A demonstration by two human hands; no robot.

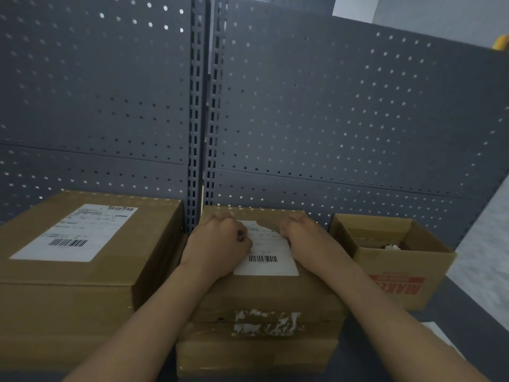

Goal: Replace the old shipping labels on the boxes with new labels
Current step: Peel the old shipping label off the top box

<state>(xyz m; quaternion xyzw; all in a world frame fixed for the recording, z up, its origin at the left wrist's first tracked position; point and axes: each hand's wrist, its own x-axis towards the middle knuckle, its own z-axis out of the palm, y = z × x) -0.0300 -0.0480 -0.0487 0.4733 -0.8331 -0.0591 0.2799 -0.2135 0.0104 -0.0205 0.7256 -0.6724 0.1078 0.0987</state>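
Left grip (220, 244) lies knuckles-up on the top of the middle box (264, 296), its fingers curled tight over the left edge of the shipping label (265, 253); whether they nip the paper or only press on it cannot be told. Right grip (303, 235) sits opposite, fingers curled together and pinching the label's right edge, where the paper bows a little. Both forearms reach in from the near edge of the tabletop (454, 299). The label lies between the two grips on the box top, its barcode toward the near side and its far edge ragged with a notch

The middle box rests on a second, flatter box (256, 354), and white scraps of torn paper (264, 322) cling to its near face. Touching it on the left stands a larger box (68, 299) with its own white label (74, 232) flat on the lid. To the right, just beside the stack, an open carton (391, 279) with red print on its side holds something small, white and crumpled (392, 247). A white sheet (438, 333) lies near the tabletop's right near corner. Behind everything, along the far edge, rises a grey pegboard (330, 119)
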